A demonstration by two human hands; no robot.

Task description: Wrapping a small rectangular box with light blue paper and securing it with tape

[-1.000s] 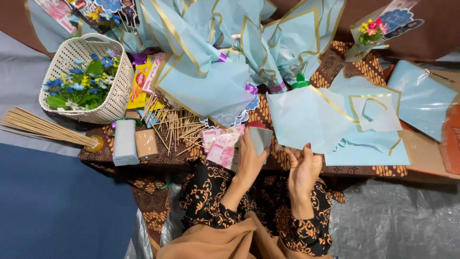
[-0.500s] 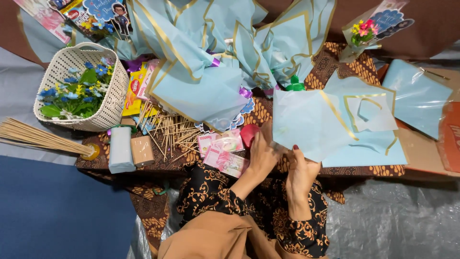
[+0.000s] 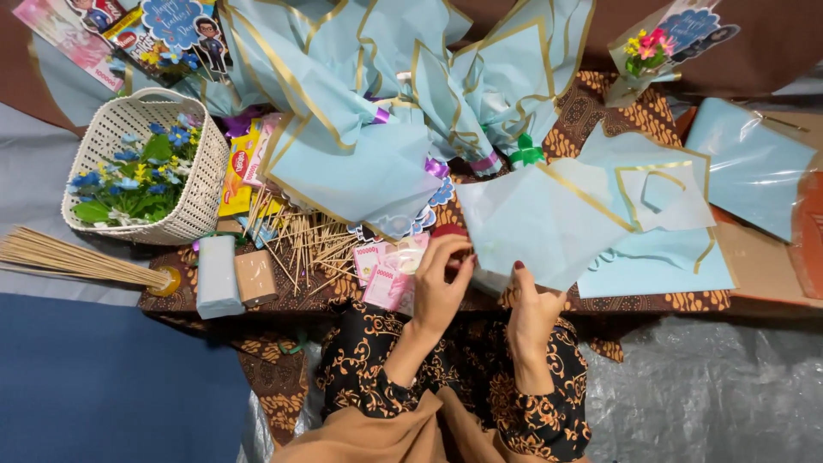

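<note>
My left hand (image 3: 439, 290) and my right hand (image 3: 531, 310) both grip the near edge of a light-blue wrapping sheet (image 3: 540, 225) with a gold border, which lies on the patterned cloth over the low table (image 3: 660, 302). The left fingers pinch its near left corner, and the right thumb and fingers pinch the bottom edge. Pink printed paper slips (image 3: 382, 274) in clear film lie just left of my left hand. A small red object (image 3: 447, 230) shows above my left fingers.
Loose wooden skewers (image 3: 302, 247) lie left of the slips. A white basket of blue artificial flowers (image 3: 141, 171) stands at the left, by a skewer bundle (image 3: 73, 261). Wrapped light-blue bouquets (image 3: 377, 111) fill the back. More blue sheets (image 3: 746, 167) lie right.
My left hand has moved right from the pink slips to the corner of the blue sheet. My right hand has stayed on the sheet's near edge.
</note>
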